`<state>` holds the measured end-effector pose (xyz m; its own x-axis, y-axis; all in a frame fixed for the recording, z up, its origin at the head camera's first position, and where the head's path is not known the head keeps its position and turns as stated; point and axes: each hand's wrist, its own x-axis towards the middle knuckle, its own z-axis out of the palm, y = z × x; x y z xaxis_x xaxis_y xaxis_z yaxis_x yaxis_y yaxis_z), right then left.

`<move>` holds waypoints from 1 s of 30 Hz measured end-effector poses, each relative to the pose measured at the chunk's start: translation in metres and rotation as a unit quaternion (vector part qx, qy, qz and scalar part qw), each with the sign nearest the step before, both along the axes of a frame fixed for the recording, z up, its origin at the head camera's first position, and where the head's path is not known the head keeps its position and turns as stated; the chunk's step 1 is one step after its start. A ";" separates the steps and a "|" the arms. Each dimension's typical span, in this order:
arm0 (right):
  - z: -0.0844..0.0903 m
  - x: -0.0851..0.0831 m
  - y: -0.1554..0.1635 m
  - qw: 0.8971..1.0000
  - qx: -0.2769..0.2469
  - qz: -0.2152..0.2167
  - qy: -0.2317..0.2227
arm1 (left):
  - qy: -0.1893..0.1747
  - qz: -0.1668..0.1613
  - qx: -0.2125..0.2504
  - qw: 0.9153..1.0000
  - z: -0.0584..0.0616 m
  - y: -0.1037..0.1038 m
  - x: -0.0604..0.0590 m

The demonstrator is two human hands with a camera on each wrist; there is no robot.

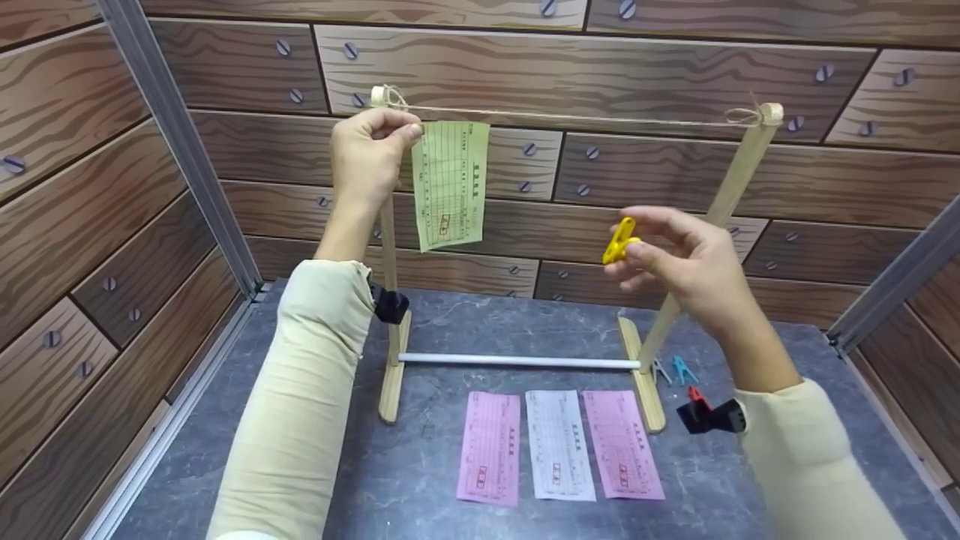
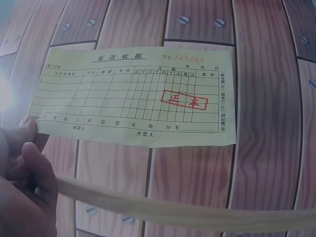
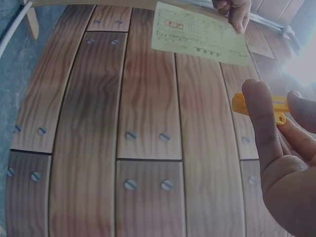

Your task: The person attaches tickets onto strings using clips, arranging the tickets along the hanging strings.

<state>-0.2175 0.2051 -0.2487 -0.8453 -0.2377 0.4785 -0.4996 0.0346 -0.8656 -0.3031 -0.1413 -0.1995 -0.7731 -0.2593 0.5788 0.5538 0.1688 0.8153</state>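
Note:
My left hand point(image 1: 369, 154) pinches the top left corner of a yellow-green receipt slip point(image 1: 451, 187) near the left end of a string point(image 1: 570, 118). The slip hangs down with its top edge close to the string. In the left wrist view the same slip point(image 2: 133, 96) shows a printed grid and a red stamp, with thumb and finger at its corner. My right hand point(image 1: 686, 262) holds a yellow clothespin point(image 1: 620, 240) between thumb and fingers, in the air to the right of the slip. The right wrist view shows the clothespin point(image 3: 239, 103) partly behind a finger.
The string is tied between two wooden posts, the right post point(image 1: 739, 180) leaning outward. A white rod point(image 1: 517, 361) joins their feet. On the grey table lie a pink slip point(image 1: 489, 448), a white slip point(image 1: 559, 444) and another pink slip point(image 1: 622, 444). Blue point(image 1: 682, 370) and red clothespins point(image 1: 697, 397) lie right.

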 end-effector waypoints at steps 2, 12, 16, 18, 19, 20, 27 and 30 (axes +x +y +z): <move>0.006 0.000 -0.004 1.000 0.007 0.000 0.008 | -0.004 0.003 0.005 1.000 0.002 -0.002 0.000; 0.048 -0.006 -0.037 0.994 0.084 0.013 0.070 | -0.006 0.009 0.005 1.000 0.007 -0.009 0.000; 0.072 -0.007 -0.054 0.988 0.124 0.004 0.088 | -0.001 0.015 -0.001 1.000 0.009 -0.011 0.001; 0.083 -0.008 -0.062 0.987 0.133 0.003 0.086 | 0.000 0.012 0.002 1.000 0.011 -0.012 0.001; 0.088 -0.009 -0.067 0.988 0.134 0.004 0.082 | 0.002 0.010 0.004 1.000 0.011 -0.012 0.002; 0.093 -0.010 -0.071 0.988 0.133 0.005 0.078 | 0.004 0.009 0.005 1.000 0.012 -0.013 0.002; 0.120 -0.022 -0.097 0.995 0.083 0.030 0.047 | 0.019 -0.008 0.012 1.000 0.013 -0.016 0.000; 0.129 -0.031 -0.109 0.997 0.055 0.040 0.032 | 0.016 -0.001 0.009 1.000 0.013 -0.015 0.000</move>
